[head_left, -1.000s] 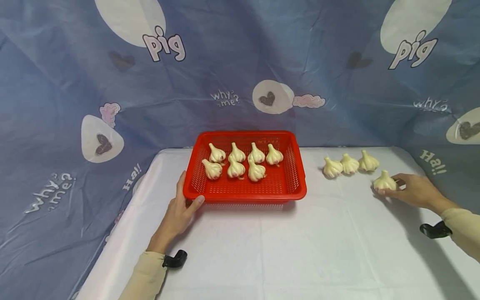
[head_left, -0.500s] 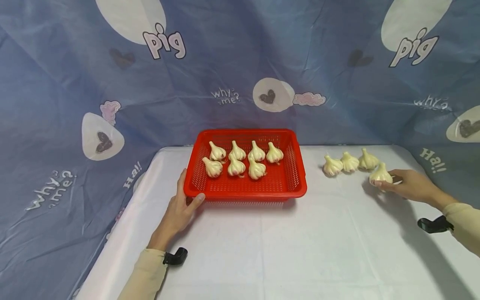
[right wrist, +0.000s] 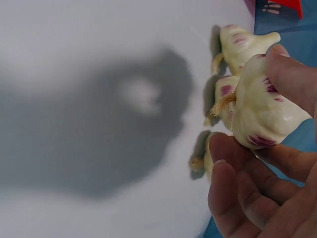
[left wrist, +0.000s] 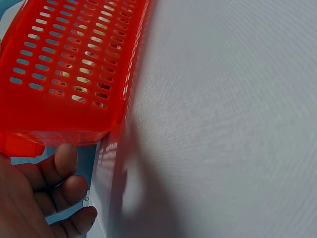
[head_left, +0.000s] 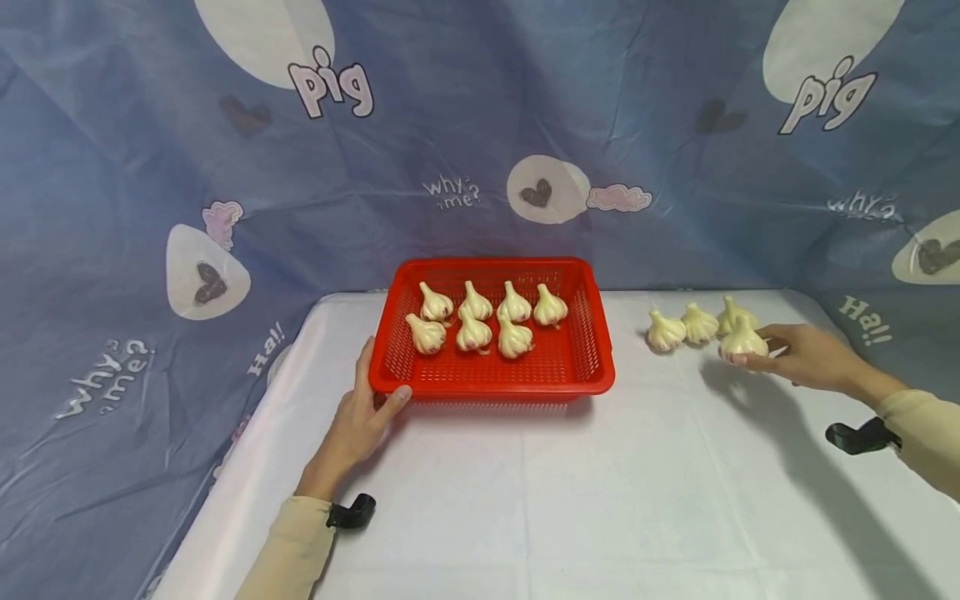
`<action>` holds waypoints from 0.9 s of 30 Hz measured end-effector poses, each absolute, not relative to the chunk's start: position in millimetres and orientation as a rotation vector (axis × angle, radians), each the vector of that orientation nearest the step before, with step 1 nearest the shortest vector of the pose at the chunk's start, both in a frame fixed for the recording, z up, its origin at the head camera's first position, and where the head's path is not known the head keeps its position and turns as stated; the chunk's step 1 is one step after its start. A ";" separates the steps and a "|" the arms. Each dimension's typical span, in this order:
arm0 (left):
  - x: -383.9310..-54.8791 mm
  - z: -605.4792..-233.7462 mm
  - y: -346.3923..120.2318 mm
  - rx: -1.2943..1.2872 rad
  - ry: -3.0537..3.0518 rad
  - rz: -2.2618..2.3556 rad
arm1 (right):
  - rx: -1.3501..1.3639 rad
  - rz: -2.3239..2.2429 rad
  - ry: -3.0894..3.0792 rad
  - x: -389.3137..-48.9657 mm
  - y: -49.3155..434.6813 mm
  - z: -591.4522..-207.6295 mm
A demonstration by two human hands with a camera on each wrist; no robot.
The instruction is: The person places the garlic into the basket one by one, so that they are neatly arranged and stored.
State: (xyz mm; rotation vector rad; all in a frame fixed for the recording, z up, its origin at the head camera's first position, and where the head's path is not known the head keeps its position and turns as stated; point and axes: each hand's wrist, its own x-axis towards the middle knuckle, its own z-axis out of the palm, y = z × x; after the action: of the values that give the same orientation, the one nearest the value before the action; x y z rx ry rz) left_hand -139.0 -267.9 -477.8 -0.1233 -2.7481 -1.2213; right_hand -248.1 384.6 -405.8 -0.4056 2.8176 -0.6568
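Observation:
A red plastic basket stands on the table with several garlic bulbs in two rows inside, one of them a garlic bulb at the back right. My left hand holds its front left corner, thumb on the rim; in the left wrist view the fingers curl below that rim. Between thumb and fingers, my right hand pinches a garlic bulb with purple streaks and a root tuft, raised over the table. Behind it lie a left bulb, a middle bulb and a partly hidden right bulb.
A white cloth covers the table. A blue printed curtain hangs behind the table and along its sides. Black wrist mounts sit on the left wrist and the right wrist.
My right hand has lifted its garlic bulb off the table and moved it left, in front of the rightmost loose bulb. The left hand and basket have stayed in place.

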 end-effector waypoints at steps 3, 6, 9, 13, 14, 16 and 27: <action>-139.2 -478.1 -267.2 -0.118 -2.749 -1.223 | -0.431 -0.644 2.832 -249.9 379.9 -401.4; -138.8 -477.3 -266.6 -0.115 -2.751 -1.227 | -0.452 -0.615 2.847 -250.4 375.8 -398.8; -138.5 -476.5 -266.2 -0.114 -2.749 -1.230 | -0.482 -0.567 2.862 -250.7 371.7 -397.2; -138.4 -476.8 -267.0 -0.115 -2.749 -1.225 | -0.503 -0.548 2.862 -252.0 366.0 -395.4; -138.2 -476.8 -267.5 -0.116 -2.747 -1.227 | -0.507 -0.553 2.858 -252.6 363.8 -394.8; -138.1 -477.5 -268.4 -0.121 -2.745 -1.225 | -0.516 -0.563 2.856 -253.6 358.6 -393.1; -138.4 -478.5 -268.3 -0.131 -2.732 -1.237 | -0.597 -0.694 2.844 -256.8 324.0 -386.4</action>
State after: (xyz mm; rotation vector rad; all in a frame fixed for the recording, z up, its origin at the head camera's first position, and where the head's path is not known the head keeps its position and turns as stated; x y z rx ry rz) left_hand -138.4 -268.3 -478.5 -0.1311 -2.7316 -1.2370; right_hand -256.8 324.0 -386.4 -0.5973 2.8437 -0.6940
